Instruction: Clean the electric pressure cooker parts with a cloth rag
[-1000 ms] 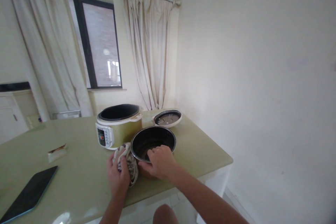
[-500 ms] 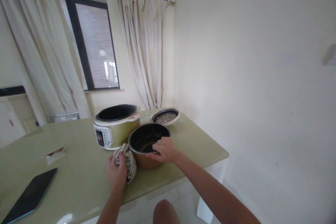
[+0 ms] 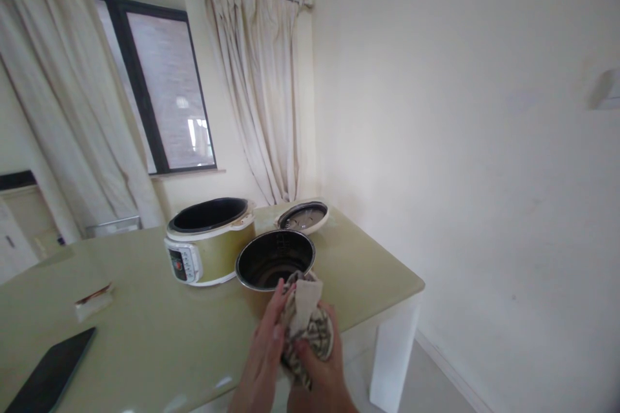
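A bunched, patterned cloth (image 3: 310, 313) is between my two hands, in front of the inner pot. My right hand (image 3: 327, 368) is closed around its right and lower side, thumb pressed into the folds. On the left side, my left hand (image 3: 265, 342) presses against the cloth with fairly straight fingers and grips it together with the right. Just beyond stands the inner pot (image 3: 264, 264), dark inside and brown outside, its near rim partly hidden by the cloth and hands. The green and white rice cooker body (image 3: 225, 248) sits open to the left of the pot.
Behind the pot, a round lid (image 3: 304, 216) lies on the green tabletop (image 3: 165, 335). A dark tablet-like slab (image 3: 53, 368) and a small pale packet (image 3: 94, 302) lie at the left. The table's right corner is near the wall (image 3: 460, 174).
My left hand has brought the cloth rightward to the front of the pot. My right hand has left the pot's rim and taken hold of the cloth. The view has shifted slightly.
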{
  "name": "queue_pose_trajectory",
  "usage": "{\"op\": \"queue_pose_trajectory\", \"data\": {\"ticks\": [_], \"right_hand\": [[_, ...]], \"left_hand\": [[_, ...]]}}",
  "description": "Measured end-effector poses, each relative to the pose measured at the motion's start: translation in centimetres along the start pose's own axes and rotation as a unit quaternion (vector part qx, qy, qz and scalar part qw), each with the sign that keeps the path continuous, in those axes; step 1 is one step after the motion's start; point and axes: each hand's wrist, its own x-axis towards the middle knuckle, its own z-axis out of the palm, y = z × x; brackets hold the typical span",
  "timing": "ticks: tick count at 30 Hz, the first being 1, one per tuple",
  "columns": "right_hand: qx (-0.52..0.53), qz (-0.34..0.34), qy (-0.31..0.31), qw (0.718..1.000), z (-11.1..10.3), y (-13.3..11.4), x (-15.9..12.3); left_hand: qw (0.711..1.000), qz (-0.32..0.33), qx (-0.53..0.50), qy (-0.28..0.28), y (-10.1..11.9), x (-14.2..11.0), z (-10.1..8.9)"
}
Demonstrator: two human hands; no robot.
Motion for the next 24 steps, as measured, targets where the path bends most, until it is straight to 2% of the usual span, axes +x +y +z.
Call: {"op": "queue_pose_trajectory", "data": {"ticks": [3,5,7,9,12,14,18,22,24], "right_hand": [[0.008,0.084,0.136,0.987,-2.6,-1.0,3.1],[-0.004,0.110,0.186,0.976,-3.4,-1.4,4.9],[-0.001,0.134,0.190,0.973,-3.2,-1.3,5.8],[0.013,0.163,0.174,0.971,-2.5,-0.7,5.8],[0.034,0.184,0.156,0.970,-1.9,0.3,5.8],[0.045,0.175,0.155,0.971,-2.2,0.7,6.6],[0.049,0.135,0.144,0.979,-3.6,1.2,10.4],[-0.006,0.096,0.024,0.995,-4.1,2.6,14.7],[-0.031,0.089,-0.013,0.995,-4.0,3.7,16.4]], "left_hand": [[0.988,0.072,0.137,-0.021,2.5,2.9,-0.1],[0.963,0.120,0.241,-0.017,3.8,5.3,0.8],[0.937,0.127,0.324,-0.036,4.7,7.3,2.5],[0.911,0.100,0.396,-0.059,5.2,8.5,4.2],[0.888,0.066,0.451,-0.060,5.1,8.8,4.9],[0.884,0.068,0.459,-0.058,4.5,8.1,3.9],[0.894,0.094,0.431,-0.079,2.3,6.6,0.0],[0.918,0.131,0.363,-0.087,-0.1,5.6,-3.1],[0.928,0.156,0.324,-0.095,-0.8,5.3,-4.1]]}}
